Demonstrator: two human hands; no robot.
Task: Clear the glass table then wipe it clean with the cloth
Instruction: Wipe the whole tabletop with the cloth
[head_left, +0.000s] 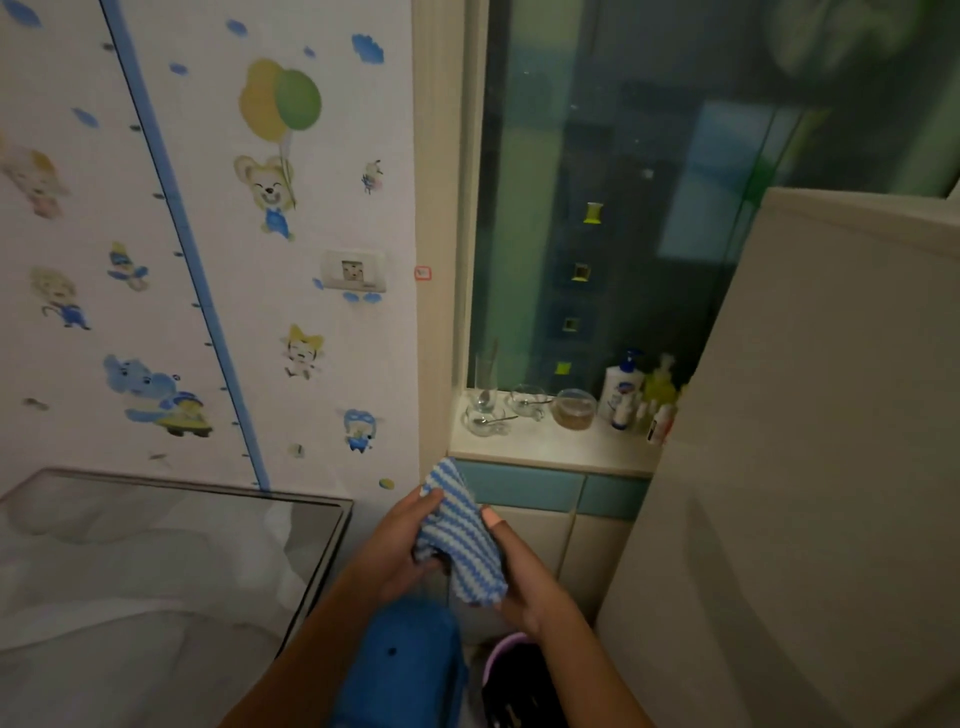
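Striped cloth (460, 530) held in the air between both hands, right of the glass table (317, 525) and clear of it. Left hand (402, 540) gripping its left edge; right hand (511, 582) grasping its lower right. Long axis running upper left to lower right.

Between my fingers (415, 525) the cloth (462, 535) is a ribbed, matt blue-and-white knit. Left of them, the glass table (311, 525) shines glossy in its metal-looking rim; beyond them, clear glass bowls (488, 415) gleam.
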